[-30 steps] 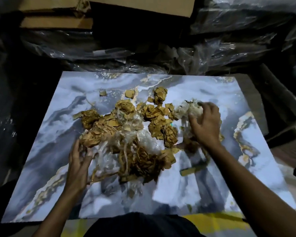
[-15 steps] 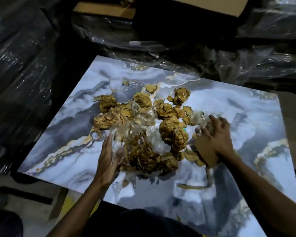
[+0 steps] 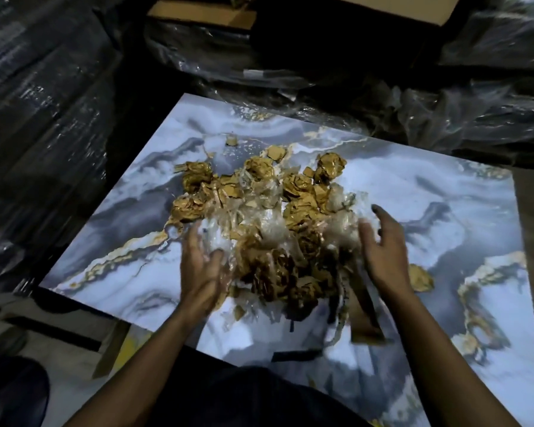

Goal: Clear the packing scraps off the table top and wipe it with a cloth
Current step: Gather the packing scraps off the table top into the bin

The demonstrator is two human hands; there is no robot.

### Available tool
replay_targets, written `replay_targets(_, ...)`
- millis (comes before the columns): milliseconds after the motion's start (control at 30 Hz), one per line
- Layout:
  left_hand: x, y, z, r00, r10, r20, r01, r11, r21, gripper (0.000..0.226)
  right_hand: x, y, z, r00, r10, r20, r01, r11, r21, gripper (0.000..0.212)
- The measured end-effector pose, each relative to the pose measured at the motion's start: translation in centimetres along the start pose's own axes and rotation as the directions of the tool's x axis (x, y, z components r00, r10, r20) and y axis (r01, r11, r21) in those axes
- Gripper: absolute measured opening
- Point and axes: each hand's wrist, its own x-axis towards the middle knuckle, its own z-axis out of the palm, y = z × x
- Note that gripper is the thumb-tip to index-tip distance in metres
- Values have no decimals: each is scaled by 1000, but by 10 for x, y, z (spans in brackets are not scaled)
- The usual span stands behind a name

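Observation:
A heap of packing scraps (image 3: 269, 217), crumpled brown tape balls mixed with clear plastic film, lies in the middle of the marble-patterned table top (image 3: 444, 195). My left hand (image 3: 202, 266) presses against the heap's near left side with fingers spread. My right hand (image 3: 379, 245) is at the heap's right side, fingers straight and apart, touching the plastic. A flat cardboard strip (image 3: 364, 312) lies below my right hand. One stray brown scrap (image 3: 421, 277) sits just right of my right wrist. No cloth is in view.
Dark bundles wrapped in plastic film (image 3: 444, 118) crowd the table's far and left sides. Cardboard boxes (image 3: 204, 12) stand at the back. The table's near left edge (image 3: 84, 300) drops to a pale floor, where a dark shoe (image 3: 13, 392) shows.
Both hands have closed in on the heap from either side, pushing the scraps into a tighter pile nearer me. My right hand let go of the cardboard piece. The camera has swung left.

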Motion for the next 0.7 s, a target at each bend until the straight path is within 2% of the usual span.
replay_targets(67,17,-3,-20,991,55,-123,-43,994,100,65,-5,18,-20,992,40,-117,-42,999,-13,50)
replay_targets(133,41,-6,-35,979,125,-159,-90,973,211,66,-11,38,-33,983,77,-167,-86,995,-47,52)
replay_targets(200,66,-10,-43,988,136,-79,-101,935,340,72,-21,56,-38,980,105,-168,-118,991,-67,64)
replay_targets(267,90,-17,-46,995,73,75,-98,903,419,77,-34,67,-37,985,123,-125,-134,988,-82,76)
replay_targets(333,105,-25,-49,974,45,222,-151,860,487,84,-52,70,-25,987,144,-76,-151,984,-96,84)
replay_targets(433,102,-37,-52,960,84,268,-211,844,494,72,-80,64,5,991,126,-45,-131,980,-152,96)
replay_targets(600,61,-45,-46,953,168,251,-266,861,433,63,-99,39,61,943,288,-166,-317,929,-190,75)
replay_targets(700,37,-34,-46,951,125,284,-230,898,374,69,-102,5,88,923,352,-157,-375,915,-148,71)
